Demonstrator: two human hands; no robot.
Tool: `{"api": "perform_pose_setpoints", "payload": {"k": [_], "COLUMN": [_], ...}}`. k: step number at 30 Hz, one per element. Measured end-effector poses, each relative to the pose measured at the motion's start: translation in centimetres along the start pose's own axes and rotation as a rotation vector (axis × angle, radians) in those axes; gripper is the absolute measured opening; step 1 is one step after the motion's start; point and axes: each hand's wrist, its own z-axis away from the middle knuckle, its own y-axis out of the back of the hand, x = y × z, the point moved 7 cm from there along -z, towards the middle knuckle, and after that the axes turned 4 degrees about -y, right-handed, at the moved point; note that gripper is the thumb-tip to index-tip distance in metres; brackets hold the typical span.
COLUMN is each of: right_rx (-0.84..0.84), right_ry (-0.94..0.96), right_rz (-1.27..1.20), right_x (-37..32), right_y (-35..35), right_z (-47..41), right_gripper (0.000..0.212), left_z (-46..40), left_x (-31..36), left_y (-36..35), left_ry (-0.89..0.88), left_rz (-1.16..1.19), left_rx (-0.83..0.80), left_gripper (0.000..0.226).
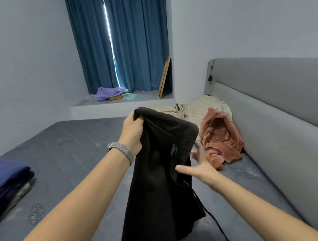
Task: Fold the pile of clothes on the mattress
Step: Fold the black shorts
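A: What is sitting at the far left?

B: A stack [5, 185] of folded clothes, blue on top, is lying on the grey mattress [60, 149] near its left edge.

A: And behind that?

B: Blue curtains [119, 40] are hanging over a ledge [146, 97], where a purple cloth [107, 92] is lying and a wooden frame [164, 77] is leaning against the wall.

A: What is the left hand doing?

B: The left hand [133, 136], with a watch [121, 150] on its wrist, is gripping the top edge of black trousers [156, 179]. Its fingers are curling tight round the cloth, holding it up above the mattress, and the trousers are hanging down toward the camera with a drawstring [212, 215] dangling on the right side.

A: And the right hand?

B: The right hand [202, 164] is reaching just beside the trousers' right edge with fingers [184, 169] spread wide, gripping nothing. Whether they are brushing the cloth, I cannot tell; the hand is blurring a little.

A: Anything further right?

B: A crumpled pink garment [222, 139] is lying on the mattress against the grey headboard [279, 108], touching a patterned cloth [201, 106] bunching up behind it. A small black device on a cord [210, 77] is hanging at the headboard's upper left corner.
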Motion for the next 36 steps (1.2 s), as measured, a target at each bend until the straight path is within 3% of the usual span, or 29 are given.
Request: {"api": "perform_pose_setpoints", "payload": {"k": [2,3,6,10,12,13,15,17,19,22,27,29,32,34,36], "right_rx": [-0.18,-0.204,-0.082,0.038,0.114,0.141,0.143,0.097,0.069,-0.005,-0.068,-0.101,-0.191,-0.314,-0.429], "right_ry": [-0.128,-0.19,-0.295,-0.242,-0.129,-0.067,0.056,0.076,0.072,0.119,0.172,0.156,0.123,0.081,0.03], "right_rz": [0.095,0.151,0.199,-0.068,-0.055,-0.011,0.066,0.13,0.217,0.375,0.751,0.812,0.779,0.756,0.782], "right_x": [4.8,6.7,9.4,6.2,2.6,0.6,-3.4,-5.9,-7.1,-8.1,-8.3,-8.1,-7.6,-6.9,-6.0], "right_y": [-3.5,-4.8,-5.8,-3.7,-1.7,-0.8,-0.1,0.0,0.1,-0.4,1.9,3.5,4.6,4.6,4.5], "right_z": [2.2,3.1,3.4,1.2,-0.2,-0.8,-1.7,-2.5,-3.5,-3.8,-3.9,-3.5,-3.1,-3.1,-3.0], "right_gripper": [0.095,0.082,0.028,0.019,0.018,0.016,0.015,0.017,0.028,0.027,0.021,0.028,0.037,0.036,0.029], "left_z": [0.0,0.0,0.4,-0.5,-0.6,-0.2,1.8,3.7,4.4,4.3,2.0,0.1,-1.5,-1.2,-0.7], "left_x": [0.4,0.6,1.0,2.2,2.3,1.6,-0.6,-3.0,-5.1,-7.4,-7.9,-6.7,-4.1,-3.5,-5.1], "left_y": [0.2,0.3,1.3,4.5,5.4,5.1,3.3,1.4,0.0,-1.2,-0.6,0.9,1.5,0.6,0.2], "left_ry": [0.021,0.019,0.004,-0.066,-0.152,-0.206,-0.283,-0.302,-0.281,-0.158,-0.224,-0.26,-0.431,-0.586,-0.539], "left_rz": [0.021,0.014,-0.046,-0.241,-0.615,-0.762,-0.885,-0.89,-0.83,-0.764,-1.179,-1.336,-1.364,-1.47,-1.66], "left_rx": [0.027,0.034,0.037,0.031,-0.109,-0.238,-0.527,-0.679,-0.677,-0.589,-0.652,-0.59,-0.499,-0.585,-0.795], "left_gripper": [0.025,0.025,0.026,0.029,0.044,0.065,0.099,0.109,0.105,0.089,0.053,0.04,0.035,0.025,0.025]}}
